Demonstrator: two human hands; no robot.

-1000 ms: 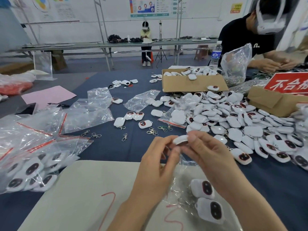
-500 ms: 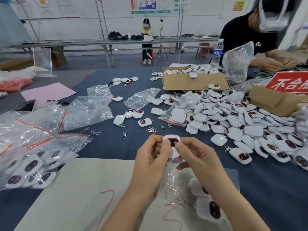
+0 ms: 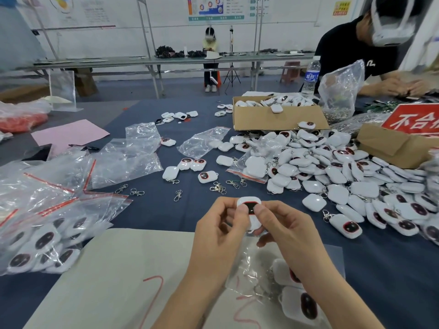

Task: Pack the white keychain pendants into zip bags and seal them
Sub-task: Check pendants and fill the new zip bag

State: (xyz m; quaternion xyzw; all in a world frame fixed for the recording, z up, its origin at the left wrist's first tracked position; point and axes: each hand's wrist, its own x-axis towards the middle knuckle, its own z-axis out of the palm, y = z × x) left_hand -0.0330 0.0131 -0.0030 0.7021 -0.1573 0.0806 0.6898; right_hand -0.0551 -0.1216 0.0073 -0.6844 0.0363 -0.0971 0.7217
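A white keychain pendant (image 3: pixel 249 206) with a dark red-rimmed face is pinched between both my hands just above the table. My left hand (image 3: pixel 219 236) grips its left side, and my right hand (image 3: pixel 288 231) holds its right side with thumb on the face. Below them a clear zip bag (image 3: pixel 259 267) lies on a pale sheet with two pendants (image 3: pixel 301 302) inside; its mouth sits under my hands. A big heap of loose pendants (image 3: pixel 344 181) covers the table's right.
Filled zip bags (image 3: pixel 45 241) with red seals pile up at the left, with flat unfilled bags (image 3: pixel 126 160) behind them. Loose metal clasps (image 3: pixel 218 186) lie mid-table. A cardboard box of pendants (image 3: pixel 278 117) stands at the back. Another person (image 3: pixel 370 51) works at the far right.
The pendant has turned from edge-on to face-up between my fingers, and both hands have lowered it slightly toward the bag mouth.
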